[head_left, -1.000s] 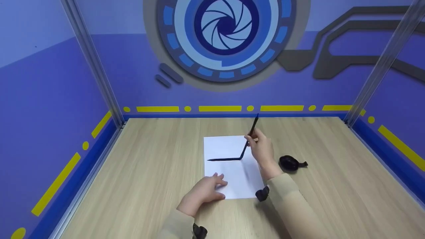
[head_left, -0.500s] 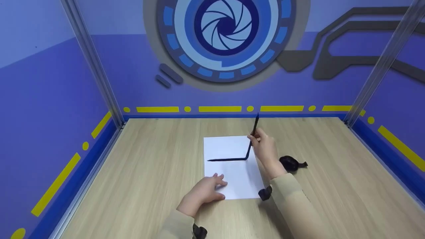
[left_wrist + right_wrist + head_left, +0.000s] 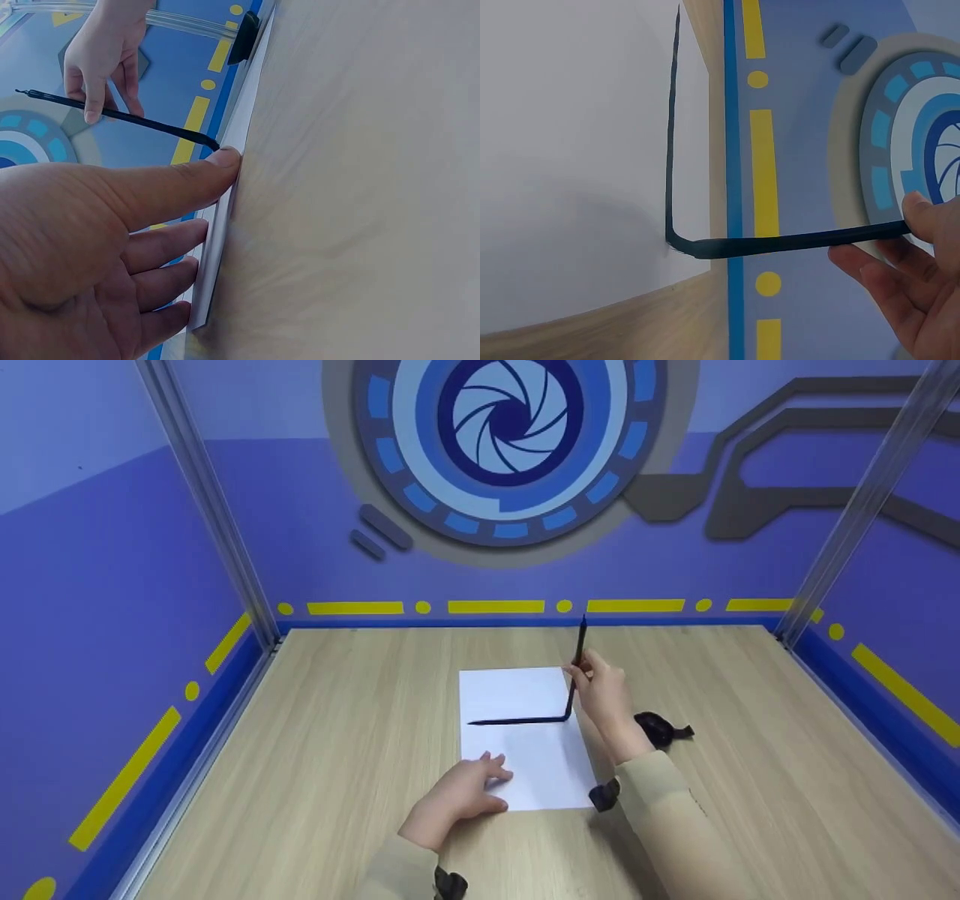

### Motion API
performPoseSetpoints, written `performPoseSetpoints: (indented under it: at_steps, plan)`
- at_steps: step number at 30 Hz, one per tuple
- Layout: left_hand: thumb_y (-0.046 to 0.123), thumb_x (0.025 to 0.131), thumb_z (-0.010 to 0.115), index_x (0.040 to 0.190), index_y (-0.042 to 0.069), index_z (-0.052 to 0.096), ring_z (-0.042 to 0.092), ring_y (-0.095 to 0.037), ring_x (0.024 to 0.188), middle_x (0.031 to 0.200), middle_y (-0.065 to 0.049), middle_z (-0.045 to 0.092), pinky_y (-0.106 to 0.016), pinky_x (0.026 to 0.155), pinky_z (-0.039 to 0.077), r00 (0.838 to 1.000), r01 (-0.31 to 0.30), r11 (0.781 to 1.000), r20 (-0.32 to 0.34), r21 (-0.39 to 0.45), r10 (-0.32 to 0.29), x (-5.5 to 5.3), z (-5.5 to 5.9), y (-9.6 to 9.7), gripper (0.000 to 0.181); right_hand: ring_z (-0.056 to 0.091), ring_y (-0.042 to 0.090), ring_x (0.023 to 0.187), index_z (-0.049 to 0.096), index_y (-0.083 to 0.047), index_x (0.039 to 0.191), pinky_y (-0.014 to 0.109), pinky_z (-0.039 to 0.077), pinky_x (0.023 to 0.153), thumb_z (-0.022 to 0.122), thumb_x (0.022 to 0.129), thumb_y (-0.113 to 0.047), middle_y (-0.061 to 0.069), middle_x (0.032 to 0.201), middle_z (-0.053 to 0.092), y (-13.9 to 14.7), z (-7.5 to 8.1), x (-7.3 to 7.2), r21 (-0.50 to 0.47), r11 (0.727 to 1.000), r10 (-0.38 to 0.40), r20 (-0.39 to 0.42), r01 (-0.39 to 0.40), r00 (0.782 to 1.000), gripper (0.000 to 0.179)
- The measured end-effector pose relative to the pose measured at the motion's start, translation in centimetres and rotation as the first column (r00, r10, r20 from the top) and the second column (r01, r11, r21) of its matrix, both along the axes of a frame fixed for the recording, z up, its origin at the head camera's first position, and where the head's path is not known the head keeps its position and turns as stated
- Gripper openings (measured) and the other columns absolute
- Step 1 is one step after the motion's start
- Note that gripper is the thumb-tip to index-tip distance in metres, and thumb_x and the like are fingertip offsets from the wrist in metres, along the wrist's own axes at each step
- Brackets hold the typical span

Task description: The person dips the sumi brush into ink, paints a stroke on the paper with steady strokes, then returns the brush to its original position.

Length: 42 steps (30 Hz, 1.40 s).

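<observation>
A black brush stands nearly upright in my right hand, pinched between thumb and fingers. Its bent tip touches a white sheet of paper near the right edge. From there a straight black stroke runs left across the sheet, thin at its left end. My left hand rests with spread fingers on the paper's lower left corner. The left wrist view has the thumb on the sheet's near edge. In the right wrist view, the brush meets the end of the stroke.
A small black dish with a short handle sits right of the paper, partly behind my right wrist. Blue printed walls enclose the wooden table at the back and sides, with metal posts in the corners.
My right hand has moved the brush to the right, and the black stroke has grown longer toward the paper's right edge. The left hand has stayed in place.
</observation>
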<state>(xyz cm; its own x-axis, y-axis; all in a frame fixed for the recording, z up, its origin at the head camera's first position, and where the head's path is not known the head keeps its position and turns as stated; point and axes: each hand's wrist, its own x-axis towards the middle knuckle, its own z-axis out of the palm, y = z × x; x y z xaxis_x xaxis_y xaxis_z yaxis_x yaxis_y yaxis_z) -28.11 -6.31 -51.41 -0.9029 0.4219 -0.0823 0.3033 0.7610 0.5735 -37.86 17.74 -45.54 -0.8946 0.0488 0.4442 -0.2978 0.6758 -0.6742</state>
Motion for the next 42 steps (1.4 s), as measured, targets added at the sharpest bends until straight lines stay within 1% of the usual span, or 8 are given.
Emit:
performPoseSetpoints:
  at_steps: [14, 20, 24, 29, 33, 36, 39, 42]
  plan:
    - [0.017, 0.084, 0.083, 0.129, 0.012, 0.072, 0.042, -0.032, 0.152, 0.155, -0.009, 0.054, -0.05, 0.125, 0.035, 1.0, 0.011, 1.0, -0.015, 0.015, -0.011, -0.2, 0.1, 0.1, 0.046, 0.077, 0.033, 0.084, 0.064, -0.005, 0.102, 0.046, 0.064, 0.072, 0.067, 0.1, -0.014, 0.017, 0.098, 0.076, 1.2, 0.7, 0.1, 0.034, 0.999, -0.018, -0.048, 0.02, 0.999, 0.009]
    - [0.018, 0.084, 0.083, 0.129, 0.013, 0.072, 0.042, -0.033, 0.151, 0.155, -0.008, 0.054, -0.051, 0.125, 0.036, 1.0, 0.006, 1.0, -0.008, 0.011, -0.005, -0.1, 0.0, 0.2, 0.047, 0.078, 0.035, 0.083, 0.066, -0.003, 0.105, 0.049, 0.065, 0.073, 0.067, 0.1, -0.014, 0.019, 0.099, 0.076, 2.0, 2.4, 0.8, -0.022, 0.999, -0.042, -0.133, 0.04, 0.99, 0.012]
    - [0.017, 0.084, 0.083, 0.128, 0.013, 0.073, 0.043, -0.033, 0.151, 0.155, -0.008, 0.054, -0.051, 0.124, 0.036, 1.0, 0.002, 1.0, -0.005, 0.015, -0.002, 0.0, -0.1, 0.1, 0.046, 0.079, 0.035, 0.081, 0.066, 0.0, 0.103, 0.045, 0.066, 0.074, 0.069, 0.098, -0.012, 0.02, 0.097, 0.076, 2.5, 4.5, 1.7, -0.087, 0.996, -0.046, -0.291, 0.022, 0.956, 0.013]
    - [0.017, 0.083, 0.083, 0.127, 0.012, 0.073, 0.044, -0.033, 0.15, 0.153, -0.008, 0.056, -0.052, 0.124, 0.037, 1.0, 0.004, 1.0, -0.002, 0.018, -0.004, 0.0, -0.3, 0.1, 0.045, 0.077, 0.017, 0.078, 0.067, 0.006, 0.1, 0.023, 0.064, 0.07, 0.072, 0.094, -0.007, 0.017, 0.091, 0.074, 3.3, 6.9, 3.2, -0.249, 0.965, -0.037, -0.447, -0.085, 0.894, 0.015]
    - [0.018, 0.084, 0.083, 0.127, 0.012, 0.073, 0.044, -0.033, 0.15, 0.154, -0.008, 0.055, -0.052, 0.124, 0.037, 1.0, 0.001, 1.0, 0.0, 0.022, -0.001, -0.1, -0.3, 0.0, 0.045, 0.075, 0.006, 0.074, 0.068, 0.009, 0.102, 0.018, 0.062, 0.067, 0.073, 0.093, -0.003, 0.006, 0.086, 0.072, 4.0, 8.1, 4.5, -0.4, 0.898, -0.03, -0.47, -0.183, 0.882, 0.015]
    - [0.018, 0.084, 0.083, 0.127, 0.012, 0.073, 0.044, -0.033, 0.15, 0.154, -0.008, 0.055, -0.051, 0.124, 0.037, 1.0, 0.001, 1.0, 0.0, 0.021, -0.002, -0.1, -0.3, 0.0, 0.045, 0.076, 0.005, 0.073, 0.068, 0.01, 0.103, 0.017, 0.062, 0.067, 0.072, 0.093, -0.002, -0.001, 0.086, 0.072, 4.7, 8.6, 5.4, -0.451, 0.868, -0.034, -0.471, -0.207, 0.882, 0.016]
    - [0.018, 0.084, 0.083, 0.127, 0.012, 0.073, 0.044, -0.034, 0.15, 0.154, -0.008, 0.055, -0.051, 0.123, 0.037, 1.0, 0.006, 1.0, -0.01, 0.018, -0.005, -0.1, -0.2, 0.0, 0.045, 0.077, 0.006, 0.075, 0.067, 0.013, 0.104, 0.017, 0.062, 0.067, 0.071, 0.093, 0.0, 0.0, 0.088, 0.073, 5.5, 8.7, 6.0, -0.461, 0.858, -0.036, -0.491, -0.224, 0.87, 0.017]
    - [0.018, 0.084, 0.084, 0.127, 0.012, 0.073, 0.044, -0.033, 0.15, 0.154, -0.008, 0.055, -0.052, 0.123, 0.037, 1.0, 0.007, 1.0, -0.019, 0.016, -0.007, 0.0, -0.2, 0.0, 0.045, 0.077, 0.006, 0.076, 0.066, 0.014, 0.104, 0.018, 0.062, 0.068, 0.069, 0.093, 0.004, -0.001, 0.09, 0.075, 6.4, 8.6, 6.4, -0.436, 0.866, -0.031, -0.535, -0.244, 0.845, 0.015]
